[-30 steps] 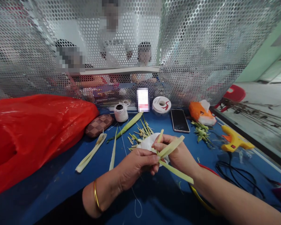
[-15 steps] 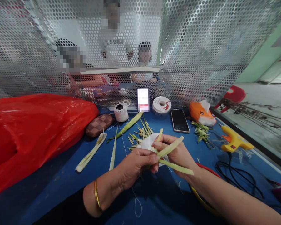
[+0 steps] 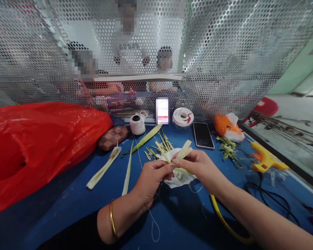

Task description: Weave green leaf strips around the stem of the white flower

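Pale green leaf strips (image 3: 184, 150) are pinched between my two hands above the blue table. My left hand (image 3: 156, 175), with a gold bangle at the wrist, is closed on the strips with thumb and fingers. From the other side my right hand (image 3: 198, 165) grips them too, thumb against the fingers. One flat strip points up and away, and a thin one sticks out to the upper left. Beneath the hands lies a white tissue (image 3: 181, 180) with small cut pieces. Cut green scraps (image 3: 165, 140) are heaped just beyond it.
A red plastic bag (image 3: 47, 146) fills the left side. A thread spool (image 3: 137, 125), long leaf (image 3: 146, 139), ribbon roll (image 3: 183, 117) and phone (image 3: 203, 135) lie toward the back. On the right are an orange tissue pack (image 3: 228, 127) and yellow glue gun (image 3: 268, 159). Perforated sheeting (image 3: 219, 69) hangs behind; people sit beyond.
My right hand has turned and shifted slightly right, its back now more toward me. The strips that pointed right now point up and lie closer together between the fingers.
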A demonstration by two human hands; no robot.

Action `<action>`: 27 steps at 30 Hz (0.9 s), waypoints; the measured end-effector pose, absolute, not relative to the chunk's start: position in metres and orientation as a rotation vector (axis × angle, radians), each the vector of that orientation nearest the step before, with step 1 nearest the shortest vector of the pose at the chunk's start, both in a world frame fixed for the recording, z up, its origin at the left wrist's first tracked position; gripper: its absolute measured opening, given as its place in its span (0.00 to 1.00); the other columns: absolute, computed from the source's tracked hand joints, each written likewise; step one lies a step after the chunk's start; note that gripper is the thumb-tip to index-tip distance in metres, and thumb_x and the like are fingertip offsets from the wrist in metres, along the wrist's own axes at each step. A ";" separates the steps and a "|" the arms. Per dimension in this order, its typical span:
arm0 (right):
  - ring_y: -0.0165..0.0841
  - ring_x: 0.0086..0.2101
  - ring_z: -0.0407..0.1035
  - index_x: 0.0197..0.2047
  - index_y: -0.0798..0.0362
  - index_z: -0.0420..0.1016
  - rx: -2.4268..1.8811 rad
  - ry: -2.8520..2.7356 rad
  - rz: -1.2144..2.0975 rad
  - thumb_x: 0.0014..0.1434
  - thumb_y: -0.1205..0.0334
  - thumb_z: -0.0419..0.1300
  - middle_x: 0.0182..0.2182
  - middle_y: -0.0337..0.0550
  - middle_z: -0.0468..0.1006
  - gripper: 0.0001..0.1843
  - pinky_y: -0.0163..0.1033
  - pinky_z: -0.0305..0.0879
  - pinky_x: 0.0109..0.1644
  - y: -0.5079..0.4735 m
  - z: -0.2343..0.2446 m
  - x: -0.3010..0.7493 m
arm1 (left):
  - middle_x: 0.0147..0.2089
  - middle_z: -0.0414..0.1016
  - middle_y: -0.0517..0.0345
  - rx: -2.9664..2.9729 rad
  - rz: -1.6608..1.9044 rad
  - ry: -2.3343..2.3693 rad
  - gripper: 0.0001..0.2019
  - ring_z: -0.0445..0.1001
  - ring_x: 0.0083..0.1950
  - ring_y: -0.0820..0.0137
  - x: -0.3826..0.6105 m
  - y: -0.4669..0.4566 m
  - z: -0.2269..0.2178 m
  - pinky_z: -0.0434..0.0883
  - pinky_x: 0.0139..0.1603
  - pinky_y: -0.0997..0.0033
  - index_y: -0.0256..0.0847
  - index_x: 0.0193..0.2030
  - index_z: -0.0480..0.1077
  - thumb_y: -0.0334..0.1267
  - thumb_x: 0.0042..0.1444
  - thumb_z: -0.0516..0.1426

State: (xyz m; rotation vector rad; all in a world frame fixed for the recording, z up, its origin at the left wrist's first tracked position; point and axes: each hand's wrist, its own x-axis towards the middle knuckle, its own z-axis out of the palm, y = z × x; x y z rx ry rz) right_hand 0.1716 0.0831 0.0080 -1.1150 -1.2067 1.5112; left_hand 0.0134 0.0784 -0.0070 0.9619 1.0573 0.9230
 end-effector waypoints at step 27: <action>0.29 0.18 0.65 0.21 0.54 0.71 -1.114 -0.866 1.490 0.43 0.52 0.70 0.16 0.38 0.71 0.17 0.36 0.62 0.23 0.091 -0.001 0.172 | 0.28 0.74 0.54 0.893 0.850 0.964 0.16 0.68 0.29 0.73 0.016 0.078 -0.008 0.65 0.36 0.72 0.37 0.29 0.78 0.50 0.51 0.62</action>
